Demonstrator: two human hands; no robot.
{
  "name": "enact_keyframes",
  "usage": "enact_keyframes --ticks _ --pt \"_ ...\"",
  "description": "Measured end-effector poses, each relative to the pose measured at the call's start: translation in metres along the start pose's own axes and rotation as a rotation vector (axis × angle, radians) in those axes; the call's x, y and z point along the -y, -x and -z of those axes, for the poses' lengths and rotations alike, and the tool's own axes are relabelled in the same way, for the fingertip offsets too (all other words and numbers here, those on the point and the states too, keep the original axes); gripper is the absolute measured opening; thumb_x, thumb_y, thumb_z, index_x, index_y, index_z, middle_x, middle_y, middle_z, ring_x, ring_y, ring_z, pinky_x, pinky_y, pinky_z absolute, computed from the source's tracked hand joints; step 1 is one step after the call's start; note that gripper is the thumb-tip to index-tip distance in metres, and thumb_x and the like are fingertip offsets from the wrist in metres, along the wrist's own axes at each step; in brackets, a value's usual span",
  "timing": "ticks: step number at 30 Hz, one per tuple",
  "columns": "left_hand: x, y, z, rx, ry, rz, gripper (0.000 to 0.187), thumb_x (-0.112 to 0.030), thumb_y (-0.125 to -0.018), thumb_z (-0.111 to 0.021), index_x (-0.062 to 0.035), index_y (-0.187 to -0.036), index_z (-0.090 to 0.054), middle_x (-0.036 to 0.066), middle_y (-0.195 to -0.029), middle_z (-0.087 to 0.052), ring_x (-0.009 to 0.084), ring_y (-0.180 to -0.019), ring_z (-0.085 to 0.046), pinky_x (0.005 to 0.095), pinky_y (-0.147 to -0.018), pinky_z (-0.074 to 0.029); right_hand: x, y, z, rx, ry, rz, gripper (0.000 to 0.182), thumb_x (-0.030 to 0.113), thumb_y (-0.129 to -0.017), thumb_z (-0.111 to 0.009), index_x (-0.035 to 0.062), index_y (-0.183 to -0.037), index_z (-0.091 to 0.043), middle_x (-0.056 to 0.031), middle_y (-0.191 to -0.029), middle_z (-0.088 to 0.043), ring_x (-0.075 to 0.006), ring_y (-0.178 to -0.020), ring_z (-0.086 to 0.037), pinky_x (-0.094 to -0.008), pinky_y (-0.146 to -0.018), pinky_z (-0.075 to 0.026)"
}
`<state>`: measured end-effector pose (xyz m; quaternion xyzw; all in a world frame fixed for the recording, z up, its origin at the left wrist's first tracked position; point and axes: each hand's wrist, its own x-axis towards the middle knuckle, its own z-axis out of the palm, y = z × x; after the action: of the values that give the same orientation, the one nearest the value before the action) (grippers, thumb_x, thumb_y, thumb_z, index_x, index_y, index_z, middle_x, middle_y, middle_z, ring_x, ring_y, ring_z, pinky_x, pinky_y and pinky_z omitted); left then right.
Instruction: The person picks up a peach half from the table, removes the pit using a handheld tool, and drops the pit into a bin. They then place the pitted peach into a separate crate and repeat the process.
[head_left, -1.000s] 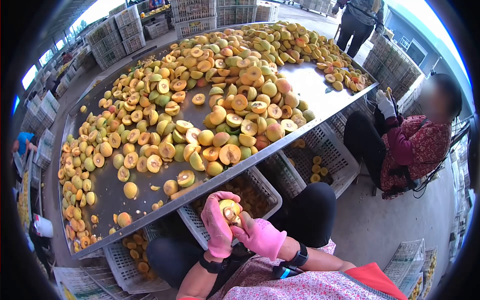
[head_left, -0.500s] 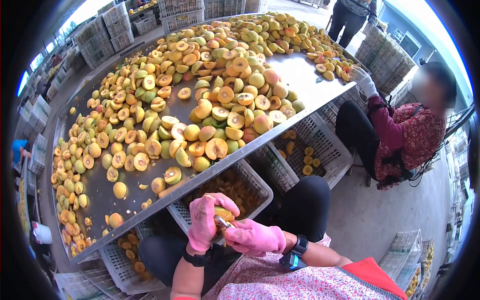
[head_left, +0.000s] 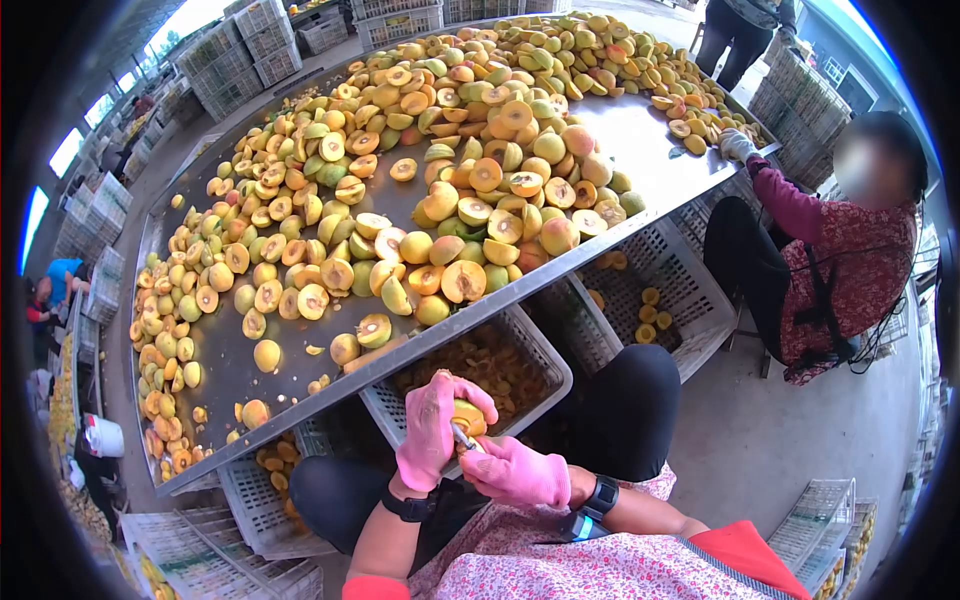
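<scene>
In a pink glove, my left hand [head_left: 430, 432] is closed around a yellow-green peach half [head_left: 470, 416]. My right hand [head_left: 522, 474], gloved in pink too, grips a small metal pitting tool [head_left: 462, 437] whose tip is against the cut side of the fruit. Most of the tool's handle is hidden inside the right fist. Both hands are over my lap, just in front of a crate [head_left: 548, 376] that holds peach scraps. Beyond it, a sloping metal table [head_left: 390, 205] carries a large heap of halved peaches [head_left: 510, 150].
A crate with a few peach halves [head_left: 690, 320] stands under the table edge at right. Another crate [head_left: 250, 515] with halves is by my left knee. A seated co-worker [head_left: 840, 250] has a gloved hand at the table's right corner. Stacked crates [head_left: 215, 75] stand behind.
The whole view has shifted, so the table and crates appear farther right and slightly higher. My hands keep hold of the peach half and the tool, with the tool's angle slightly changed.
</scene>
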<state>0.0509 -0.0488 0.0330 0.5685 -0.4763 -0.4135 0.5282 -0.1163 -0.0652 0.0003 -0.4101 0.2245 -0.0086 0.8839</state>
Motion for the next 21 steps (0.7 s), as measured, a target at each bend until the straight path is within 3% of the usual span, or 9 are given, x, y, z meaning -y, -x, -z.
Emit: enact_keyframes --ticks 1,5,7,10,12,15,17,18,21 --pt "-0.003 0.001 0.001 0.009 -0.028 0.075 0.069 -0.039 -0.111 -0.024 -0.0012 -0.074 -0.069 0.009 -0.074 -0.072 0.0182 -0.066 -0.068 0.0318 -0.071 -0.056 -0.009 -0.004 -0.001 -0.069 0.125 0.134 0.042 0.054 -0.104 -0.055 0.0134 -0.095 -0.054 0.0059 -0.066 -0.044 -0.0052 -0.048 -0.036 -0.0228 -0.042 -0.026" --pt "-0.017 0.016 -0.009 -0.164 0.308 0.278 0.072 -0.047 -0.110 -0.024 -0.0014 -0.074 -0.067 0.009 -0.072 -0.070 0.0166 -0.062 -0.066 0.0287 -0.061 -0.053 -0.007 0.003 -0.010 0.030 -0.161 0.022 0.041 0.054 -0.104 -0.055 0.0135 -0.096 -0.056 0.0062 -0.066 -0.043 -0.0044 -0.048 -0.033 -0.0222 -0.042 -0.024" --pt "-0.015 0.019 -0.013 -0.246 0.336 0.282 0.075 -0.050 -0.110 -0.022 -0.0016 -0.073 -0.066 0.009 -0.071 -0.069 0.0162 -0.061 -0.066 0.0273 -0.057 -0.052 -0.004 0.003 -0.006 0.116 -0.272 -0.055 0.039 0.053 -0.104 -0.055 0.0152 -0.094 -0.056 0.0070 -0.065 -0.044 -0.0035 -0.045 -0.032 -0.0213 -0.040 -0.023" --pt "-0.002 0.023 -0.008 -0.154 0.032 0.127 0.084 -0.059 -0.108 -0.021 -0.0017 -0.066 -0.065 0.009 -0.064 -0.065 0.0173 -0.056 -0.062 0.0271 -0.054 -0.049 0.007 0.008 0.012 0.343 -0.359 -0.175 0.041 0.055 -0.106 -0.049 0.0152 -0.095 -0.053 0.0067 -0.061 -0.039 -0.0032 -0.042 -0.027 -0.0219 -0.037 -0.019" --pt "-0.011 0.021 -0.008 -0.105 0.025 0.156 0.083 -0.060 -0.108 -0.022 -0.0019 -0.066 -0.065 0.009 -0.064 -0.065 0.0177 -0.056 -0.062 0.0270 -0.055 -0.050 0.003 0.011 0.014 0.402 -0.416 -0.186 0.042 0.056 -0.106 -0.049 0.0153 -0.095 -0.052 0.0066 -0.060 -0.039 -0.0035 -0.041 -0.025 -0.0224 -0.036 -0.018" --pt "-0.010 0.023 -0.010 -0.072 0.223 0.298 0.077 -0.062 -0.107 -0.025 -0.0036 -0.080 -0.067 0.010 -0.072 -0.068 0.0183 -0.061 -0.064 0.0267 -0.058 -0.051 -0.003 0.010 0.007 0.301 -0.311 -0.114 0.039 0.052 -0.107 -0.050 0.0143 -0.097 -0.053 0.0067 -0.064 -0.041 -0.0044 -0.047 -0.031 -0.0237 -0.042 -0.025" --pt "-0.011 0.021 -0.019 -0.292 0.683 0.376 0.063 -0.060 -0.107 -0.033 -0.0066 -0.098 -0.066 0.010 -0.083 -0.069 0.0196 -0.067 -0.066 0.0278 -0.060 -0.054 -0.016 0.000 0.000 0.122 -0.079 0.223 0.034 0.045 -0.107 -0.053 0.0113 -0.104 -0.056 0.0055 -0.075 -0.047 -0.0055 -0.062 -0.039 -0.0246 -0.056 -0.035" --pt "-0.007 0.018 -0.020 -0.348 0.892 0.426 0.053 -0.058 -0.106 -0.042 -0.0092 -0.107 -0.063 0.010 -0.091 -0.069 0.0207 -0.072 -0.068 0.0290 -0.061 -0.056 -0.013 0.003 -0.002 0.093 -0.030 0.251 0.037 0.047 -0.104 -0.059 0.0094 -0.106 -0.056 0.0058 -0.087 -0.049 -0.0052 -0.077 -0.040 -0.0253 -0.067 -0.035" --pt "-0.019 0.010 -0.032 -0.482 0.919 0.384 0.050 -0.057 -0.106 -0.045 -0.0096 -0.106 -0.062 0.009 -0.093 -0.069 0.0209 -0.072 -0.068 0.0295 -0.062 -0.057 -0.013 0.006 0.008 0.034 0.141 0.376 0.034 0.040 -0.105 -0.058 0.0069 -0.114 -0.057 0.0023 -0.090 -0.053 -0.0064 -0.081 -0.042 -0.0252 -0.072 -0.040"
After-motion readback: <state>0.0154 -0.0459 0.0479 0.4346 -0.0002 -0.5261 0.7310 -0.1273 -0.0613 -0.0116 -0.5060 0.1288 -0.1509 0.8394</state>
